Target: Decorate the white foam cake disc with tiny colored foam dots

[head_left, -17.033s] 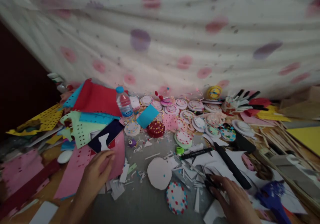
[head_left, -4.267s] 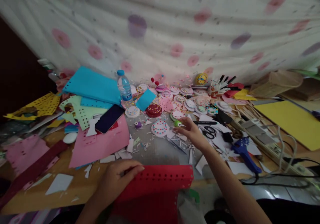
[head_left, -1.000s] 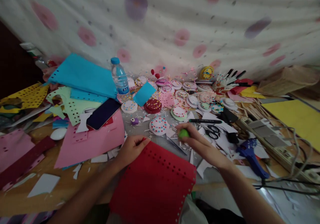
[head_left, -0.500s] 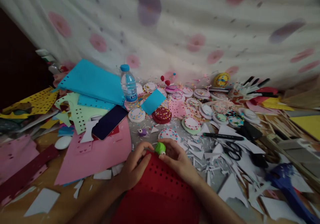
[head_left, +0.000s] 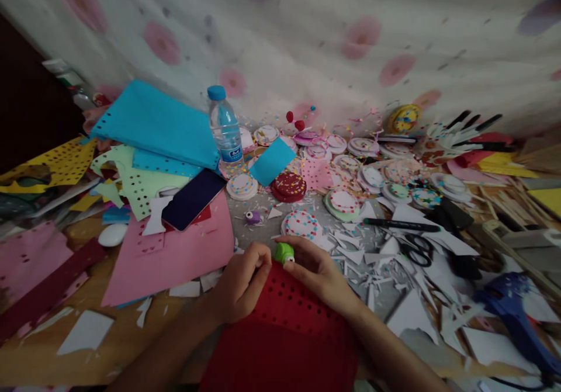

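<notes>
A red sheet (head_left: pixel 280 345) with rows of punched holes lies below and between my hands, its top edge near them. My right hand (head_left: pixel 318 272) is closed around a small green punch (head_left: pixel 284 253) at the sheet's top edge. My left hand (head_left: pixel 245 281) pinches the upper left edge of the red sheet. Just beyond my hands, a small purple punch (head_left: pixel 252 217) rests on the grey mat. To its right is a white disc (head_left: pixel 301 224) bordered with coloured stars.
A water bottle (head_left: pixel 225 128), blue card (head_left: pixel 158 126) and dark phone (head_left: pixel 194 199) stand or lie left of centre. Decorated discs line the back. Scissors (head_left: pixel 417 250), a marker (head_left: pixel 401 225), paper scraps and a blue glue gun (head_left: pixel 515 316) are at the right.
The view has shifted, with the curtain and tabletop items higher in the picture. My left fingers have moved slightly away from the green punch. My right hand keeps hold of it.
</notes>
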A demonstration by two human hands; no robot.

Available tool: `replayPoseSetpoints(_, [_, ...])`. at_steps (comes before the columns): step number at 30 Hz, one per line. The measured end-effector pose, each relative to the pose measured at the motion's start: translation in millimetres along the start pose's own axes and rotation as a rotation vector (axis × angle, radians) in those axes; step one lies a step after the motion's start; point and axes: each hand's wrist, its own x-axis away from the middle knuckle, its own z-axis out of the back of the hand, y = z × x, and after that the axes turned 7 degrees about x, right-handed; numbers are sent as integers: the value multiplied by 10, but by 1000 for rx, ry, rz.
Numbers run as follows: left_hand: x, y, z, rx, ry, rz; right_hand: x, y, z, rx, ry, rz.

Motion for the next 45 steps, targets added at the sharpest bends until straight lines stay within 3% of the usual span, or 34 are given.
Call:
replayPoseSetpoints(9, [-7,-71,-4,-47,-32,-46,31,1,-2,118,-4,32])
replayPoseSetpoints(14, [16,-132,-50,-19,44,-131,27,59,-3,-18,-84,12])
replayPoseSetpoints(19, [10,-156,-81,-72,86,-131,-8,61,30,-155,-141,-83])
replayPoseSetpoints(28, [7,-155,-84,-200,13,-260,19,32,126,-165,-258,-201])
replayPoseSetpoints(34, [5,-140,-94,-262,-18,-284,21,45,157,-77,-309,-198])
replayPoseSetpoints(45, [-18,-172,-70,-296,-33,-279,32,42,61,182,-164,-38])
